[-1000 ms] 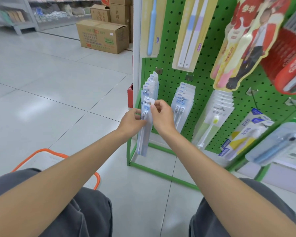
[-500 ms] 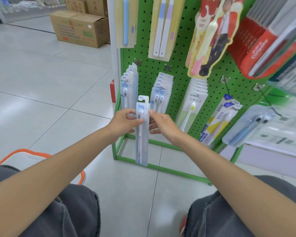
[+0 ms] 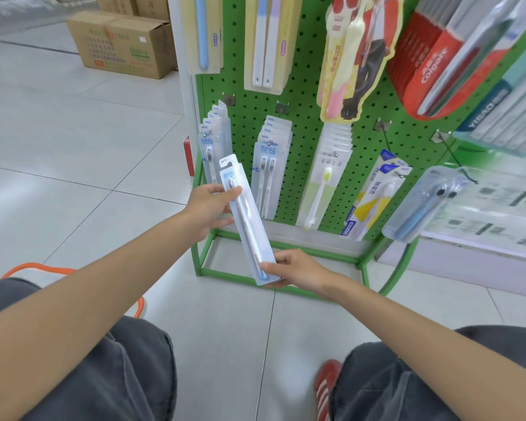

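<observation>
A clear toothbrush pack (image 3: 246,220) with a pale blue card is held tilted in front of the green pegboard rack (image 3: 304,117). My left hand (image 3: 210,208) grips its upper part, thumb across the front near the brush head. My right hand (image 3: 298,268) pinches its lower end. Behind it, on the rack's bottom-left hook, hang several matching packs (image 3: 213,141).
Further hooks carry twin-brush packs (image 3: 271,165), yellow-headed brushes (image 3: 325,177) and red Colgate packs (image 3: 431,62). An orange basket handle (image 3: 37,268) lies on the tiled floor at my left knee. Cardboard boxes (image 3: 125,44) stand on the floor at the back left.
The pack came off the bottom-left hook and moved toward me. My right hand slid from its top down to its lower end, and the pack now tilts.
</observation>
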Demonstrator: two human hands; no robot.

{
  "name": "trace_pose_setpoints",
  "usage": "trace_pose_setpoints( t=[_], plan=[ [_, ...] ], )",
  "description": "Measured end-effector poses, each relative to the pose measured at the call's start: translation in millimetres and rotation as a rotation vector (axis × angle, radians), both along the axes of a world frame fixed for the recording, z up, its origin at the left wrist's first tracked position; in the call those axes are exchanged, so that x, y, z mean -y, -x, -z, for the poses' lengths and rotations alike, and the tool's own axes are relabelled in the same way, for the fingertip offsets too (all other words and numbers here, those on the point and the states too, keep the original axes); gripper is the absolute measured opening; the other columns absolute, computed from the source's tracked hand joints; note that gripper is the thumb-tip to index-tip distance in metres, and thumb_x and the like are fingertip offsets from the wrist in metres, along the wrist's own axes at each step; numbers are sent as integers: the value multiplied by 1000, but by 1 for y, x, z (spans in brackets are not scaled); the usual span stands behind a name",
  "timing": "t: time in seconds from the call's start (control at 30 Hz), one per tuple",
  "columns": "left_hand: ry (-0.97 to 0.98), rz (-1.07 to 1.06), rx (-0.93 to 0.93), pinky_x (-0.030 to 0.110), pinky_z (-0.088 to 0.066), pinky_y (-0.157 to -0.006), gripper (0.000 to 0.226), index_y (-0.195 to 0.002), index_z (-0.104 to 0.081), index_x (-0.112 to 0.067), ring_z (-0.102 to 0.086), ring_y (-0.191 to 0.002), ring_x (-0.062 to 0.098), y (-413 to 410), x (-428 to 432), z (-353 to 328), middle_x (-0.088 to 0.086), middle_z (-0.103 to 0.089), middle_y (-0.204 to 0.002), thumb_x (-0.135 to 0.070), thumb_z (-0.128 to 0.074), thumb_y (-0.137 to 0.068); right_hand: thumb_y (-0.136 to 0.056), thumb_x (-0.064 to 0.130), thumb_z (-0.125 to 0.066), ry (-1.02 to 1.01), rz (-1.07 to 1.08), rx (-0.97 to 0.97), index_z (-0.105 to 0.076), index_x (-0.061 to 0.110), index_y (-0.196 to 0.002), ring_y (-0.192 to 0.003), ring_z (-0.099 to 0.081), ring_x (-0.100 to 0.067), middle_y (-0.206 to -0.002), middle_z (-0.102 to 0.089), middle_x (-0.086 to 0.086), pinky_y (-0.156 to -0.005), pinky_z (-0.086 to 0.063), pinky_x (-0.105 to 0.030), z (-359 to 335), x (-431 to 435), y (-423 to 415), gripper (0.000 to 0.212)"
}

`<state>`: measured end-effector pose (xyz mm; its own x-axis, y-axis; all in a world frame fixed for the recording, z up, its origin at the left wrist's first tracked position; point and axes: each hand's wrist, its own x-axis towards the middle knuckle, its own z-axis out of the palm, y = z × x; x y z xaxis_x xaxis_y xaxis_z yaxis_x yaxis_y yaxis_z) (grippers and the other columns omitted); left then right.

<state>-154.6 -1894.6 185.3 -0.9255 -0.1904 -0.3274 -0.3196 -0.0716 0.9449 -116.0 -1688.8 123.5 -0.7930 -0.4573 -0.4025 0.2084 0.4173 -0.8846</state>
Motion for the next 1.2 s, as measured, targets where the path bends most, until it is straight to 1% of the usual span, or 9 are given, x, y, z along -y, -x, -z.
trace_pose_setpoints(
  t=[0.17, 0.33, 0.43, 0.53, 0.63, 0.87, 0.97, 1.1, 1.2],
  plan=[
    [-5, 39, -3, 34, -61, -78, 25, -115, -64, -8, -66, -85, 16, 0, -12, 2, 4, -68, -103, -21, -66, -94, -88, 6, -69, -23, -15, -37, -64, 10, -104, -72, -70, -14, -91, -70, -8, -79, -57, -31, 1, -9, -4, 17],
    [26, 127, -41, 32, -61, -76, 30, -121, -56, -7, -66, -93, 15, -1, -25, 0, 4, -62, -107, -27, -58, -98, -85, 18, -60, -372, -111, -436, -52, 29, -92, -59, -54, -14, -86, -62, -3, -56, -45, -29, -2, -8, -10, 16],
    [68, 181, -72, 32, -60, -78, 39, -122, -55, -8, -63, -96, 11, -5, -30, -2, 0, -60, -112, -34, -64, -94, -85, 20, -55, -490, -180, -552, -44, 26, -123, -74, -60, -25, -90, -65, -6, -65, -52, -39, -2, -5, -10, 40],
    [53, 150, -74, 32, -62, -74, 32, -124, -53, -2, -63, -101, 20, -6, -27, 0, 7, -59, -109, -19, -60, -97, -89, 28, -61, -465, -204, -423, -33, 24, -143, -79, -58, -22, -101, -61, -5, -69, -50, -36, 0, -1, -4, 60],
    [76, 152, -71, 41, -58, -85, 39, -141, -46, -10, -64, -107, 28, -9, -18, 0, 10, -62, -120, -4, -45, -102, -86, 45, -67, -400, -262, -248, -25, 31, -151, -75, -62, -9, -111, -63, 1, -74, -49, -25, -7, 2, 3, 79],
    [33, 222, -84, 37, -58, -82, 38, -138, -52, -13, -70, -93, 16, -13, 6, -17, 7, -67, -122, -3, -44, -102, -85, 40, -72, -298, -230, -268, -18, 25, -153, -80, -67, -12, -111, -64, -2, -78, -54, -29, -55, 21, 32, 88],
    [20, 242, -54, 37, -58, -80, 37, -137, -50, -13, -71, -92, 18, -10, 9, -20, 6, -69, -116, -5, -46, -102, -86, 32, -74, -190, -169, -258, -29, 24, -148, -84, -67, -15, -107, -65, -4, -74, -55, -27, -74, 34, 42, 77],
    [87, 364, 7, 35, -58, -78, 30, -131, -56, -14, -70, -99, 19, -5, 10, -25, 7, -70, -117, -7, -48, -102, -96, 22, -59, -17, 72, -283, -60, 13, -123, -73, -58, -13, -95, -66, 1, -68, -50, -26, -86, 59, 60, 29],
    [73, 336, 6, 41, -56, -87, 32, -132, -56, -14, -68, -105, 21, 0, 15, -26, 8, -70, -116, -8, -48, -102, -99, 26, -54, 48, 222, -208, -67, 4, -110, -70, -59, -16, -91, -68, -6, -69, -50, -27, -90, 70, 70, 29]
  ],
)
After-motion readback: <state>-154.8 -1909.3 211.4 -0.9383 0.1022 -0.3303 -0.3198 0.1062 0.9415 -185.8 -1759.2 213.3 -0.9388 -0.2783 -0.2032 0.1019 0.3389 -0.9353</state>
